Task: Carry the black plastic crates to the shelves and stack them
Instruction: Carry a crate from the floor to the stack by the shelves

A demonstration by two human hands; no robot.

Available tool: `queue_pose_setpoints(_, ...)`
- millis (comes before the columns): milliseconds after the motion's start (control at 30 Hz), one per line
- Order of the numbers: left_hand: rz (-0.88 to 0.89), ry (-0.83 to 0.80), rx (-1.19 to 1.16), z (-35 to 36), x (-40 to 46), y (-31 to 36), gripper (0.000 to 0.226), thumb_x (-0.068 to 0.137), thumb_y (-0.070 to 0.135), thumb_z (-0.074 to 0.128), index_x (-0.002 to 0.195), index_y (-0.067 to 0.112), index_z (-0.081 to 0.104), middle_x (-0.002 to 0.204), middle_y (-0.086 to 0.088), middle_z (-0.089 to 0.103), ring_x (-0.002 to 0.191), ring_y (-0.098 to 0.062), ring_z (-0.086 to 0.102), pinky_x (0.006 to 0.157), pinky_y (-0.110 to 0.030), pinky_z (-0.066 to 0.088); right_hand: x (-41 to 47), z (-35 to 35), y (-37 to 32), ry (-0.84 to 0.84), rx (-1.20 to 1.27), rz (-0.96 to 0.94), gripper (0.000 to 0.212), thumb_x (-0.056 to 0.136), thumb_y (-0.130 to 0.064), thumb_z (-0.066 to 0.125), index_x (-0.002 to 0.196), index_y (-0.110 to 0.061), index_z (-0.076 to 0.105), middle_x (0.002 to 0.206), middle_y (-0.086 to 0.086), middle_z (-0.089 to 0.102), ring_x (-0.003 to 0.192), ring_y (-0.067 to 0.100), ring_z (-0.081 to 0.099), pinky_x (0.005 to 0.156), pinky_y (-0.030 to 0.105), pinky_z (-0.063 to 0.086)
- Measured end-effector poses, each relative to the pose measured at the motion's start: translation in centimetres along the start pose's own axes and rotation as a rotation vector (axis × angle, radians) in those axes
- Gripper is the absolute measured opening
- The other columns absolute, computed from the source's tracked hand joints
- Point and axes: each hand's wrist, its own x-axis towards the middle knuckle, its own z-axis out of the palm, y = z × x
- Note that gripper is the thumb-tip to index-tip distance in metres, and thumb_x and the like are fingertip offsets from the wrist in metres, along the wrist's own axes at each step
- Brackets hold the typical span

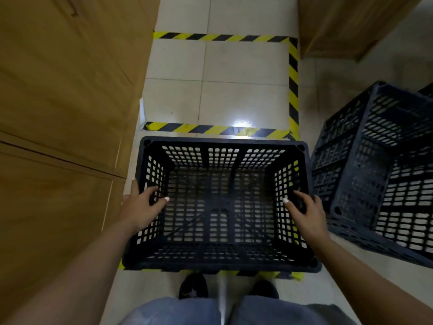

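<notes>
The black crate [222, 205] sits on the tiled floor [243, 97] right in front of the person's shoes, its far edge just short of a strip of yellow-and-black tape [210, 128] and its near edge covering another strip. It is empty, open side up. Its long axis runs left to right across the person's body, so the two short end walls face the two hands squarely.

The left hand [143, 207] has its thumb hooked over the left end wall and its fingers curled on the outside of the rim. The right hand [304, 212] mirrors it on the right end wall, thumb inside, fingers wrapped outward. Both look to be gripping, each about midway along its wall, neither nearer than the other.

Whether the crate is lifted clear of the floor I cannot tell.

A cardboard box [65, 113] stands close along the crate's left side. More black crates [379, 170] stand tilted just beside its right side. No shelves are in sight.
</notes>
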Motion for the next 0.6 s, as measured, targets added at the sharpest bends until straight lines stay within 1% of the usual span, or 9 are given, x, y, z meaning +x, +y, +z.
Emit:
queue_pose_setpoints(67,-0.003,-0.065,0.012,1.0,0.7,-0.3,0.065,0.086,0.066,0.042,0.144,0.035,0.037,0.159,0.001,-0.016,0.143,-0.040,0.008,0.112,-0.050,0.022,0.2,0.4,0.7,-0.003,-0.007,0.005,0.059,0.087,-0.057,0.055,0.139,-0.032,0.045,0.160,0.009,0.011,0.144,0.033,0.019,0.113,0.054,0.026)
queue_pose_setpoints(133,-0.003,-0.110,0.035,1.7,0.9,-0.4,0.068,0.085,0.068,0.042,0.145,0.034,0.035,0.159,0.001,-0.020,0.143,-0.040,0.006,0.112,-0.050,0.022,0.3,0.6,1.2,-0.015,-0.020,0.007,0.060,0.087,-0.056,0.055,0.142,-0.033,0.043,0.161,0.008,0.005,0.145,0.033,0.016,0.114,0.054,0.024)
queue_pose_setpoints(267,-0.034,-0.129,-0.069,1.6,0.7,0.5,0.074,0.084,0.068,0.045,0.147,0.033,0.030,0.159,0.000,-0.017,0.144,-0.039,0.000,0.114,-0.052,0.017,0.8,0.1,1.2,-0.102,-0.035,0.052,0.073,0.086,-0.059,0.055,0.149,-0.038,0.025,0.162,0.005,-0.005,0.148,0.031,0.006,0.115,0.053,0.019)
queue_pose_setpoints(333,-0.020,-0.166,-0.043,1.1,0.1,1.4,0.081,0.084,0.069,0.044,0.151,0.031,0.019,0.160,-0.001,-0.014,0.146,-0.034,-0.004,0.117,-0.052,0.012,0.8,-0.4,0.9,-0.140,-0.033,0.074,0.078,0.087,-0.058,0.055,0.152,-0.036,0.017,0.163,0.004,-0.001,0.149,0.027,0.003,0.116,0.051,0.017)
queue_pose_setpoints(433,0.101,-0.187,0.041,0.0,-2.1,4.2,0.082,0.088,0.064,0.042,0.153,0.025,0.009,0.161,-0.005,-0.008,0.147,-0.026,-0.006,0.118,-0.046,0.008,-0.6,-1.7,0.2,-0.164,-0.043,0.016,0.079,0.090,-0.052,0.055,0.153,-0.029,0.014,0.162,0.002,0.012,0.149,0.020,0.004,0.118,0.048,0.017)
queue_pose_setpoints(533,0.249,-0.140,0.070,-1.3,-6.0,8.2,0.074,0.094,0.055,0.039,0.153,0.019,0.011,0.161,-0.007,0.000,0.147,-0.024,0.001,0.119,-0.041,0.011,-3.8,-3.6,-0.7,-0.175,-0.122,-0.039,0.078,0.091,-0.050,0.055,0.153,-0.026,0.016,0.162,0.004,0.014,0.149,0.020,0.007,0.118,0.046,0.019)
queue_pose_setpoints(600,0.309,-0.137,0.073,-2.3,-8.8,10.7,0.071,0.095,0.052,0.039,0.152,0.019,0.013,0.161,-0.006,0.005,0.147,-0.025,0.005,0.117,-0.039,0.012,-6.4,-5.4,-1.1,-0.182,-0.165,-0.050,0.076,0.091,-0.049,0.054,0.153,-0.026,0.017,0.162,0.004,0.014,0.149,0.020,0.007,0.118,0.045,0.019)
